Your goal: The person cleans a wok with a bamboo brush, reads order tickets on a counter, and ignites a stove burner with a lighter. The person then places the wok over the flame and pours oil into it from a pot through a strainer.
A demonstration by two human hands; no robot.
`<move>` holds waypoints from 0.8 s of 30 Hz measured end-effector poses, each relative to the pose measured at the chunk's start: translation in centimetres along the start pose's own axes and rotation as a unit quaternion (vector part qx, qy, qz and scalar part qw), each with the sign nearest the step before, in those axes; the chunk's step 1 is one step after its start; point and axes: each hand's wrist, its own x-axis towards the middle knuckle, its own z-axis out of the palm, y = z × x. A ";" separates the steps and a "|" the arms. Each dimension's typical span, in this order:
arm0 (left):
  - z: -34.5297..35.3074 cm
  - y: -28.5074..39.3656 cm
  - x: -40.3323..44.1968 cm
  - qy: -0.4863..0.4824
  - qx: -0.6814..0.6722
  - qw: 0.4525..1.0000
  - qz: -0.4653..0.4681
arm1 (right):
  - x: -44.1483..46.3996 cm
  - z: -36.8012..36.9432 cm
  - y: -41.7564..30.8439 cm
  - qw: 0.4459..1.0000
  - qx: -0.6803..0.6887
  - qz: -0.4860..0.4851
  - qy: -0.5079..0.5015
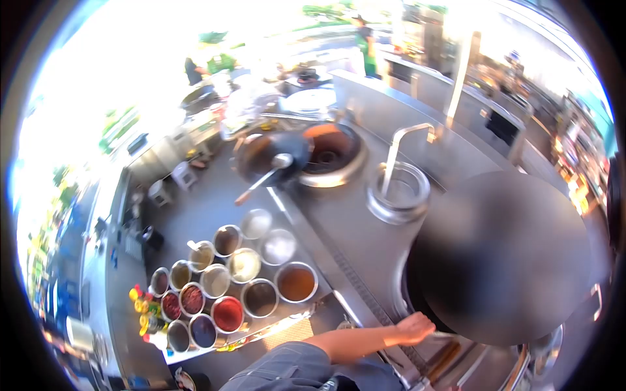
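My left hand (414,328) reaches in from the bottom, its fingers closed at the lower left edge of a large dark wok (499,260). The wok is blurred, and the hand covers the spot where it grips. Below the wok, a wooden handle (445,362) lies near the hand. My right hand does not show.
Several round tubs of seasonings (228,314) and bottles (140,306) stand lower left. Farther back are a second wok (270,156) with a ladle (264,179), a burner (329,156), and a metal pot (399,195) under a tap (394,153). A person (365,49) stands in the background.
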 end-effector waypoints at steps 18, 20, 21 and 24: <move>-3.3 1.1 1.2 -0.039 -0.015 0.999 0.010 | -0.5 2.9 -1.8 0.988 0.148 0.052 -0.008; -3.4 1.4 1.3 -0.038 -0.013 0.999 0.008 | -0.5 3.1 -0.2 0.986 0.156 0.050 -0.015; -3.3 1.4 1.3 -0.034 -0.011 0.999 0.006 | -0.5 3.3 0.2 0.986 0.161 0.052 -0.008; -3.1 1.4 1.2 -0.041 -0.004 0.999 0.010 | -1.2 3.3 1.7 0.976 0.194 0.098 -0.029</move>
